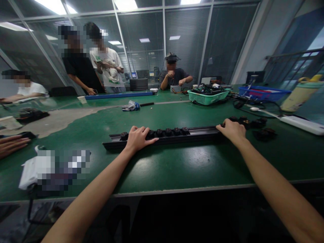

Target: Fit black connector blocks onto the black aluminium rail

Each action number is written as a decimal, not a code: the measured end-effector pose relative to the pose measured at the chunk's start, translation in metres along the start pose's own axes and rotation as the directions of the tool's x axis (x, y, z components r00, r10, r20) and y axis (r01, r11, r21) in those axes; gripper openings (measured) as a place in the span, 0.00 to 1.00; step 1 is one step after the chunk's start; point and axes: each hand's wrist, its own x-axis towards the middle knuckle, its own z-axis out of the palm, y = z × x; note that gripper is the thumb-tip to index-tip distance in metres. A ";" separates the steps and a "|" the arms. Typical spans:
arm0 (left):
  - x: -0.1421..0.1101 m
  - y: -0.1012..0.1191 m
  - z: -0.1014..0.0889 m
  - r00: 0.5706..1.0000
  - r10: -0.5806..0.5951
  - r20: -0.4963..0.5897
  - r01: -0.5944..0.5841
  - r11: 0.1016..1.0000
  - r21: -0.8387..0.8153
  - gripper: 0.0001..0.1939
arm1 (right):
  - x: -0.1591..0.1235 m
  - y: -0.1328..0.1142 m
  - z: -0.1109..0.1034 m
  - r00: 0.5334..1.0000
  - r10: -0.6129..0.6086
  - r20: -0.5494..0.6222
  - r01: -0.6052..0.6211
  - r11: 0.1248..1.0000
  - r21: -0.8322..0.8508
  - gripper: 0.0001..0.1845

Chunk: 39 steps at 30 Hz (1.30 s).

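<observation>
The left hand (140, 138) and right hand (234, 131) are pressing down with open grips on the two ends of a long black socket rail (199, 135), at 12 o'clock on the green bench (182, 165), seemingly to keep it still.

The counter (199, 168) is topped with a green mat, worn to a pale patch toward the far left. Across its near half lies a black slotted rail (167, 139) carrying a row of round black sockets. Just beyond the rail's right end sits a loose cluster of similar black sockets (263, 133). To the right lie a white power strip (302, 124) and tangled black cables (253, 103). Farther back are a teal plastic basket (209, 97) heaped with wires, a blue crate (263, 92), a long blue bar (118, 96), and a crumpled cloth (131, 106). At near left lies a white packet (31, 173), partly blurred.
</observation>
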 end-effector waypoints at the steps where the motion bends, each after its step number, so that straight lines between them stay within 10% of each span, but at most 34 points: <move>1: 0.000 0.000 0.000 1.000 -0.001 0.001 0.001 1.000 -0.002 0.34 | 0.000 0.000 0.000 1.000 0.001 -0.002 -0.001 1.000 0.000 0.28; 39: 0.000 0.000 0.000 1.000 -0.012 0.014 0.012 1.000 -0.019 0.33 | 0.015 0.026 0.009 0.990 0.139 -0.010 -0.139 0.989 0.047 0.29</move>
